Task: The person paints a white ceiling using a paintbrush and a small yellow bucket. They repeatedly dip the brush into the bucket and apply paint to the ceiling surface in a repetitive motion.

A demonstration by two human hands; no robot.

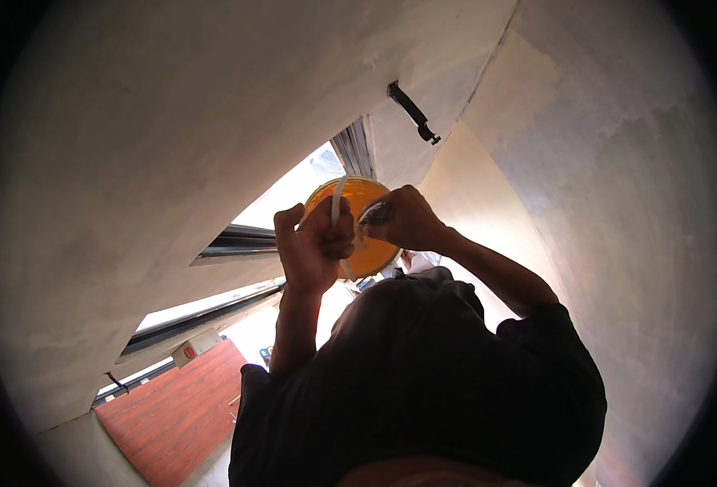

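The left hand [319,243] grips the pale strap [338,201]; hold the orange bucket [374,256] steady. The right hand [411,221] grips an unclear dark object [373,213]; move it gently.

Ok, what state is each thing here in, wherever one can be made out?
Left hand: closed around the white handle.
Right hand: closed on a dark object, kind unclear.
White handle: raised, gripped.
Orange bucket: open, no lid visible.
Window: brightly lit; open or shut, cannot tell.
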